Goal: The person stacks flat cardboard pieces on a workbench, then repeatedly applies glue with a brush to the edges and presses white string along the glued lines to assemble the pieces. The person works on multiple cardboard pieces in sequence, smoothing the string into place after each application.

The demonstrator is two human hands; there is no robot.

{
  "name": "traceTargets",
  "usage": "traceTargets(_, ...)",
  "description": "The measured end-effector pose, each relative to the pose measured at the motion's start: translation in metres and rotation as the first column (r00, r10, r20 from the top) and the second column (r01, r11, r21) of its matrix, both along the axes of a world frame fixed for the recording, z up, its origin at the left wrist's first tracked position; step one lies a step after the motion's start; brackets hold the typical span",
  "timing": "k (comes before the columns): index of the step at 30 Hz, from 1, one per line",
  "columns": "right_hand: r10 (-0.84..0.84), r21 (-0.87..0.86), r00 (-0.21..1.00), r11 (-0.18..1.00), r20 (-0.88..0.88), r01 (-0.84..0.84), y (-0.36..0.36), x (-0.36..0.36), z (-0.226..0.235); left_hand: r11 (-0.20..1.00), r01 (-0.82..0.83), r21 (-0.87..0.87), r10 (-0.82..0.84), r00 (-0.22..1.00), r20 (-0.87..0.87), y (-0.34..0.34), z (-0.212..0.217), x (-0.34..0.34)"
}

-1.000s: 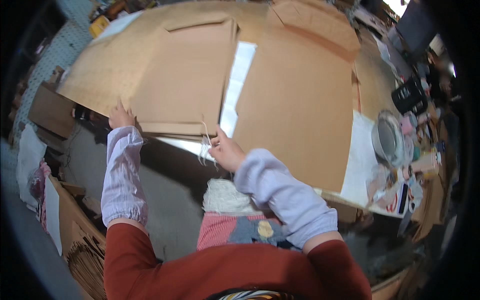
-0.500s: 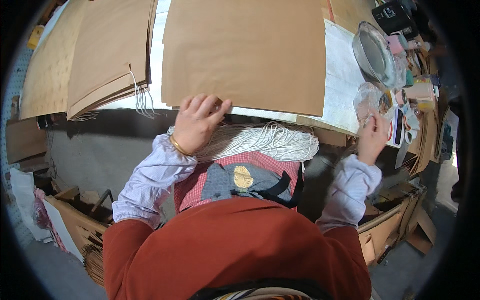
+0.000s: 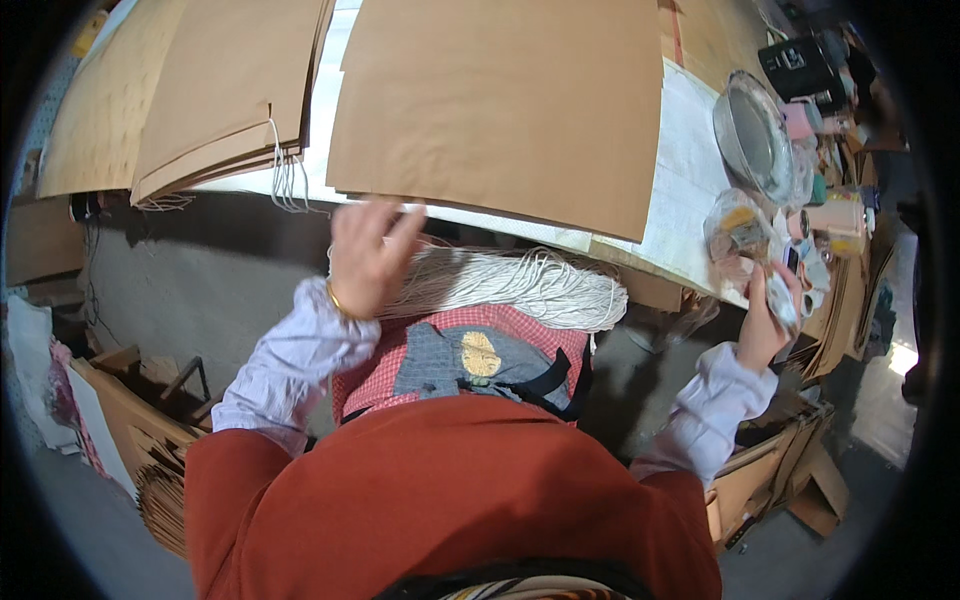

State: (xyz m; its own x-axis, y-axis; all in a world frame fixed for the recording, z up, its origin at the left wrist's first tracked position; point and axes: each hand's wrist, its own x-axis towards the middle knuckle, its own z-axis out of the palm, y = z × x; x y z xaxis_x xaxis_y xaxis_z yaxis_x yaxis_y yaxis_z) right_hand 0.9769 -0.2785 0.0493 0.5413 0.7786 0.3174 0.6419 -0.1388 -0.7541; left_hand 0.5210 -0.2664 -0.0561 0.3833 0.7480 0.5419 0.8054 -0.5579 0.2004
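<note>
A workbench [image 3: 690,190] fills the top of the frame, covered by brown paper sheets [image 3: 505,105], with a stack of paper bags [image 3: 215,95] at upper left, their cord handles hanging over the bench edge. The floor below is grey.

The left hand [image 3: 368,255] is raised at centre left, back toward the camera, fingers spread and loose, blurred, gripping nothing; it hovers at the left end of the cord bundle [image 3: 520,285]. The bundle of white cords lies across the lap in the middle of the frame, its long axis running left to right, just below the bench edge.

The right hand [image 3: 765,325] reaches up at the right, wrist bent, fingers closed around a small pale object [image 3: 782,300]; what it is cannot be told. Above it sit a crumpled plastic bag [image 3: 735,230], a round metal dish [image 3: 755,135] and assorted clutter. Cardboard boxes [image 3: 130,430] stand at lower left.
</note>
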Motion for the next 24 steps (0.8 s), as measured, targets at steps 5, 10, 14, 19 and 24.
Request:
traceTargets(5,0.481,0.376,0.856,0.841,-0.191,-0.389,0.012,-0.13,-0.014,0.91,0.149,-0.387,-0.149,0.988,0.029,-0.046,-0.022,0.0)
traceTargets(10,0.676,0.243,0.67,0.737,-0.307,-0.631,0.047,-0.254,-0.026,0.945,0.027,-0.327,-0.009,0.998,0.059,-0.052,0.001,-0.009)
traceTargets(14,0.666,0.226,0.6,0.731,-0.444,-0.644,0.069,-0.296,-0.024,0.973,-0.205,-0.11,0.188,0.972,-0.142,-0.043,0.036,-0.011)
traceTargets(19,0.667,0.092,0.681,0.731,-0.3,-0.676,0.075,-0.271,-0.047,0.952,-0.206,-0.226,0.137,0.948,-0.287,0.005,0.029,0.0)
traceTargets(24,0.43,0.111,0.852,0.902,-0.299,-0.416,0.068,-0.178,-0.063,0.965,-0.201,-0.168,0.132,0.927,-0.351,0.012,0.015,0.003)
